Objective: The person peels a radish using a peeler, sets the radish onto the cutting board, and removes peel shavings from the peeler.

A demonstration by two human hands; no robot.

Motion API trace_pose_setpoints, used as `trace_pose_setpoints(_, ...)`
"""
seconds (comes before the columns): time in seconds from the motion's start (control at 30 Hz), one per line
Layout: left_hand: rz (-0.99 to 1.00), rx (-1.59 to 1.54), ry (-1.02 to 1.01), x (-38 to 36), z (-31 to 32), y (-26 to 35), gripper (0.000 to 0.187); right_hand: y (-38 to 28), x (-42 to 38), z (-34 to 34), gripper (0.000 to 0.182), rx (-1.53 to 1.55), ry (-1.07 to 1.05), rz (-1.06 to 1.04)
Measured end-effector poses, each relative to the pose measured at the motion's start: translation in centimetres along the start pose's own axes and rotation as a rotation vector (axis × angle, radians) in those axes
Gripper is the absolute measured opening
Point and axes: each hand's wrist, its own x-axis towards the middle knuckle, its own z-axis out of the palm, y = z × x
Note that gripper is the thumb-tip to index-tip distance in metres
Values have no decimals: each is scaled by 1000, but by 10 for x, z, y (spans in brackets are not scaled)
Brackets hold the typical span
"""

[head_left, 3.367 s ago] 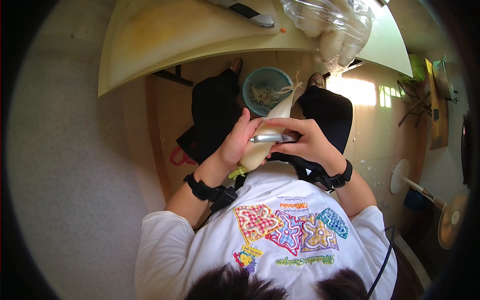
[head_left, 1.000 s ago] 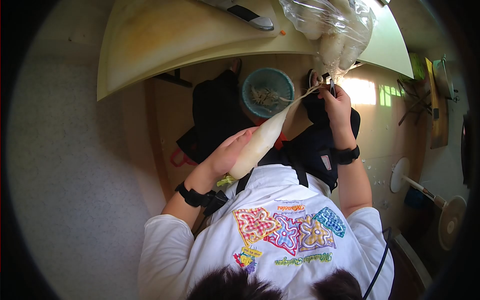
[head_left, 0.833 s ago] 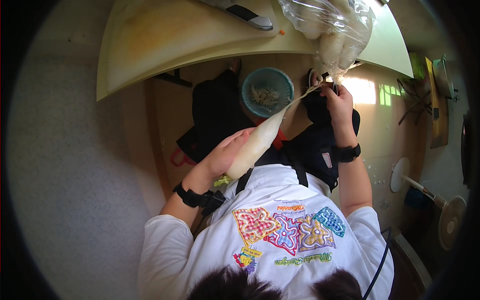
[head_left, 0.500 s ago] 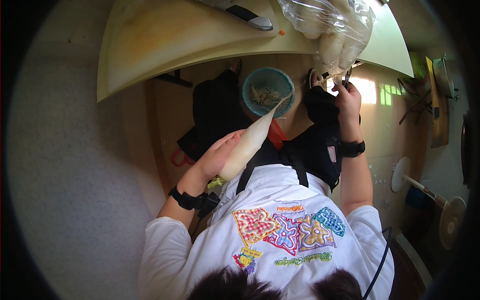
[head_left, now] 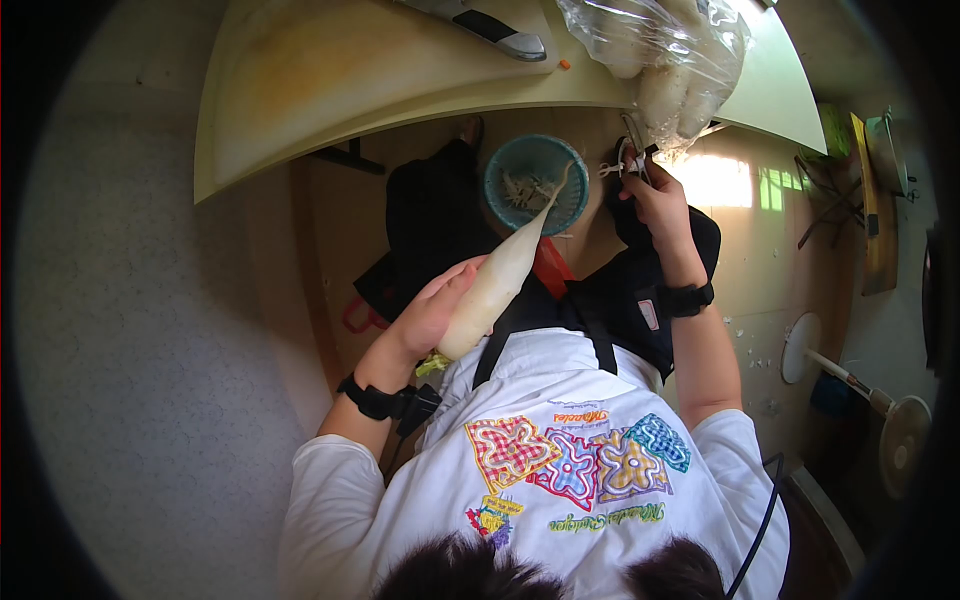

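Note:
A long white radish (head_left: 490, 300) lies slanted across my lap. Its leafy stub points toward me, and its thin root tip reaches over the blue basket (head_left: 493, 205). My left hand (head_left: 432, 315) is wrapped around the thick end of the radish. Up and to the right, my right hand (head_left: 660, 205) grips a small metal tool that looks like a peeler (head_left: 638, 160). The tool is apart from the radish, and its handle is mostly hidden by my fingers. Pale peelings (head_left: 530, 190) lie in the basket on the floor between my feet.
A clear plastic bag (head_left: 690, 70) of white radishes hangs over the table edge near my right hand. On the table (head_left: 330, 110) lie a knife (head_left: 500, 35) and an orange scrap (head_left: 564, 64). A fan (head_left: 905, 445) stands at the right.
My right hand has moved left with the peeler, away from the bag's lower end. The radish's tip has shifted slightly left and its root hangs differently; my left hand keeps its hold.

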Motion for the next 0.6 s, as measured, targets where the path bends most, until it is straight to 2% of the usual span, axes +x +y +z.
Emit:
trace_pose_setpoints(0.1, 8, -10, -13, 1, 2, 0, 55, 0, -9, 17, 42, 50, 5, -46)
trace_pose_setpoints(0.17, 11, -15, -29, 2, 2, 0, 57, -2, -12, 18, 43, 65, -59, 5)
trace_pose_setpoints(0.23, 16, -15, -61, 3, 3, 1, 60, -3, -16, 22, 45, 227, -196, 140)
trace_pose_setpoints(0.3, 21, -15, -93, 2, 4, 1, 64, -4, -24, 27, 47, 259, -225, 180)
trace_pose_setpoints(0.37, 30, -25, -141, 4, 4, 0, 72, -4, -28, 31, 46, 400, -346, 282)
trace_pose_setpoints(0.4, 35, -40, -174, 5, 4, -1, 79, -9, -32, 32, 45, 434, -418, 263)
trace_pose_setpoints(0.53, 35, -51, -248, 5, 9, 2, 83, -17, -35, 32, 44, 505, -497, 236)
trace_pose_setpoints(0.6, 17, -58, -278, 5, 10, 4, 86, -21, -36, 32, 36, 473, -506, 263)
